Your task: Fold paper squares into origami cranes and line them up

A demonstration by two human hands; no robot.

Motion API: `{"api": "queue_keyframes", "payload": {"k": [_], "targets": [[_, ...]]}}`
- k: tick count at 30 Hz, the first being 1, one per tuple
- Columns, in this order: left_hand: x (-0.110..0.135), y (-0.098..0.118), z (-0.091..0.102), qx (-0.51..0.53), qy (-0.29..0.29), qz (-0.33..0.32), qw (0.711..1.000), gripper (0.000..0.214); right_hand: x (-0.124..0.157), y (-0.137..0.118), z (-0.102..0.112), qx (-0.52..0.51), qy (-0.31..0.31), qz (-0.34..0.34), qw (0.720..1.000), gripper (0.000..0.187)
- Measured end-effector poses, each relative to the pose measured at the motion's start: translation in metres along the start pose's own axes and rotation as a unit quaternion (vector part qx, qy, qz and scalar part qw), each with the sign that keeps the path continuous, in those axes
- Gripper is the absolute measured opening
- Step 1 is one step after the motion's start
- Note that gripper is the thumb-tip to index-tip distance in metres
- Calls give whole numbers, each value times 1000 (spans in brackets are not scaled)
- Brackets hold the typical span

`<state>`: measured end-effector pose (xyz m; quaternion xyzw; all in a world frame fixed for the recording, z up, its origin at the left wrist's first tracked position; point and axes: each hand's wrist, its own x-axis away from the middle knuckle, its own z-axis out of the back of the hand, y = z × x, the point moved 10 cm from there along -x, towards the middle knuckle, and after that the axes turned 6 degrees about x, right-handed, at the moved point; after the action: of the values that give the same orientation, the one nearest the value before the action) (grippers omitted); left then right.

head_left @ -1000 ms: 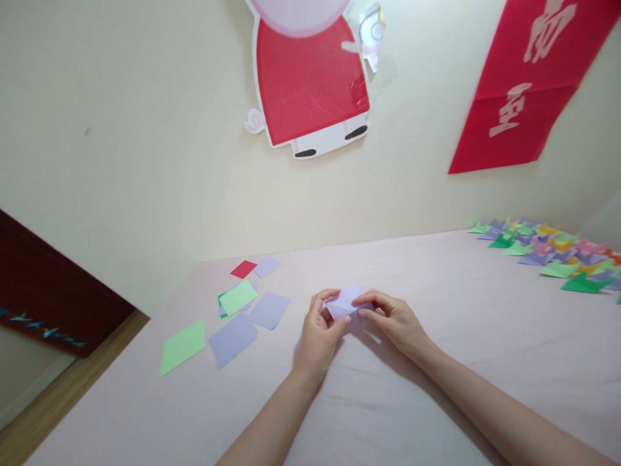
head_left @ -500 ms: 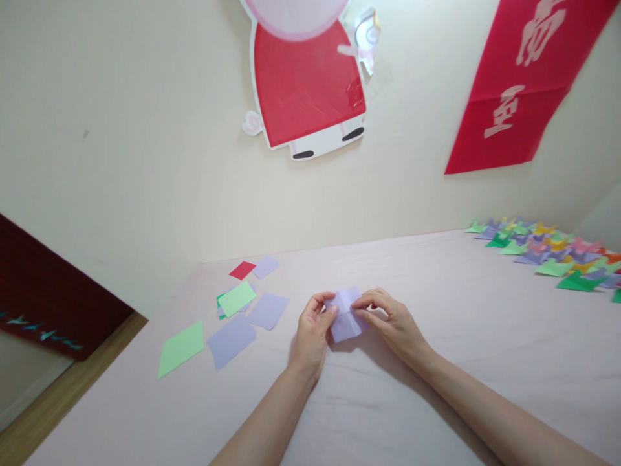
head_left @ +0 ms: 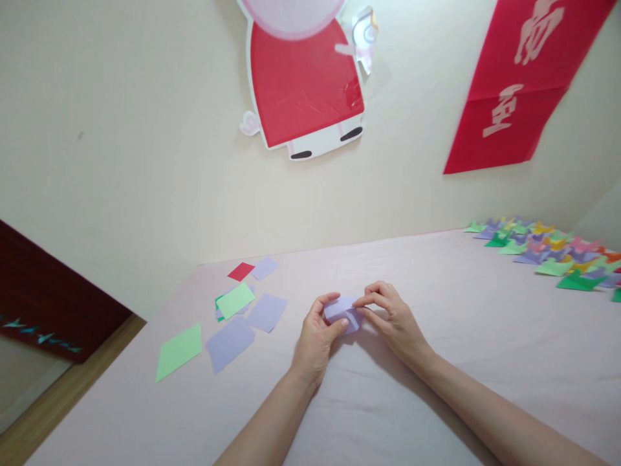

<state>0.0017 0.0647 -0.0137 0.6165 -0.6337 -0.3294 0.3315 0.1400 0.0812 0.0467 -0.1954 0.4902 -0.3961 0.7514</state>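
Big pale pink cloth (head_left: 398, 414) under everything, loose coloured sheets (head_left: 233, 342) scattered left, folded paper shapes (head_left: 557, 244) crowded far right. Left hand (head_left: 313, 340) has thumb and fingers pinching a creased lilac paper (head_left: 342, 307), right hand (head_left: 395, 320) pinches its right side, so it's between both.

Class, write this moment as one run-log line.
left hand: holds purple paper | right hand: pinches same paper | left: loose sheets | right: folded shapes

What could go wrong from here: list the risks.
The lavender paper, held between the left hand and right hand, might crease crookedly if either shifts. A light green sheet lies over a dark green one, so lifting one could drag the other.
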Motion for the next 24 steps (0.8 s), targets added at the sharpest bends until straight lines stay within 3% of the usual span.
{"api": "queue_keyframes", "payload": {"k": [7,12,18,24], "targets": [[0,5,7,-44,44,-45,997,40,2,-5,-13,-67,-50,-1,996,9],[0,6,10,-20,72,-45,996,32,1,-12,-14,-86,-57,17,995,7],[2,-1,8,46,80,-15,996,44,3,-18,-18,-86,-69,28,994,12],[1,-8,7,89,73,7,993,48,2,-12,-16,-73,-53,6,996,3]]}}
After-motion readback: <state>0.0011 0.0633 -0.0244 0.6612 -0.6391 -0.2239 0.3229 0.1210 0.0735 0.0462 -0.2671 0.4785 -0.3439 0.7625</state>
